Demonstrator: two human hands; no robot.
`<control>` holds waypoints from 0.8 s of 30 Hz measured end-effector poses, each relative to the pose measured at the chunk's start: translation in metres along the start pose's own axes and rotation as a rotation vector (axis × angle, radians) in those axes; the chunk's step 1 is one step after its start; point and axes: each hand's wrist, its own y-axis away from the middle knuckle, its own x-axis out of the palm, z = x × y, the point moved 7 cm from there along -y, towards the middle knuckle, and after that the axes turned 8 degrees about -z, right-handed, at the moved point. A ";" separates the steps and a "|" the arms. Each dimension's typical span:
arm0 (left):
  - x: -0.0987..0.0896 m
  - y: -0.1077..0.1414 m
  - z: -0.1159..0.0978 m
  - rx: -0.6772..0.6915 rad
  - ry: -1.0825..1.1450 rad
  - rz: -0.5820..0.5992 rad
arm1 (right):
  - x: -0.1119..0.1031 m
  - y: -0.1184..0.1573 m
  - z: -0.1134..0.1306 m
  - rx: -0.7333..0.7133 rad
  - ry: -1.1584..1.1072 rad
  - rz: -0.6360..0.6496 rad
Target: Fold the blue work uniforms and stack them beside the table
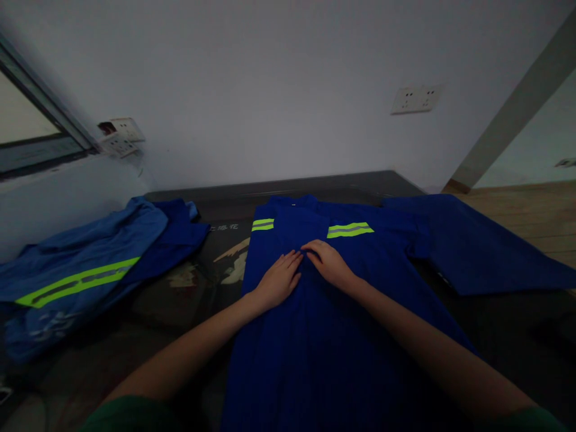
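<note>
A blue work garment [360, 324] with yellow-green reflective strips [350, 230] lies spread on a dark table [180, 318], its collar toward the wall. On its middle front, my left hand [279, 279] rests flat with the fingers extended and holds nothing. Just to the right, my right hand [327, 261] touches the same cloth, fingers bent down with the tips near those of my left hand. Whether a fold of cloth is pinched under the right fingertips is too small to tell.
Other blue garments [103, 234] with a reflective strip lie at the left. At the right, a blue cloth piece [481, 246] reaches past the table's far corner. The wall behind has sockets [416, 99], and a window frame [40, 102] stands at the upper left.
</note>
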 end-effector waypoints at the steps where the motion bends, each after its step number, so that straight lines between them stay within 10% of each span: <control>1: 0.004 0.002 -0.001 0.002 -0.022 0.018 | 0.003 0.006 0.004 -0.034 0.020 0.028; 17: -0.002 0.005 0.014 -0.150 -0.105 -0.106 | 0.031 0.036 0.017 -0.148 0.274 0.185; 24: -0.003 0.043 -0.009 -0.123 -0.121 0.041 | 0.030 0.042 0.015 -0.176 0.346 0.196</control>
